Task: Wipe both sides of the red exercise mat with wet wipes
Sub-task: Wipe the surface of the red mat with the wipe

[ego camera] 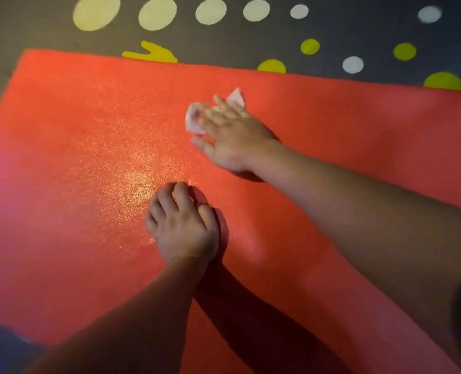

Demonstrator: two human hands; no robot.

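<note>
The red exercise mat [70, 163] lies flat on the floor and fills most of the view. A wet sheen glints on it left of centre. My right hand [232, 136] lies flat on a white wet wipe [193, 118], fingers straight, pressing it onto the mat near the far edge. The wipe pokes out from under the fingers on the left and at the top. My left hand [182, 225] rests on the mat closer to me, fingers bent with the tips on the surface, holding nothing.
Beyond the mat's far edge the dark grey floor [251, 39] carries painted white and yellow-green dots [309, 46]. Dark floor also shows at the lower left corner. The mat runs on past the right edge of the view.
</note>
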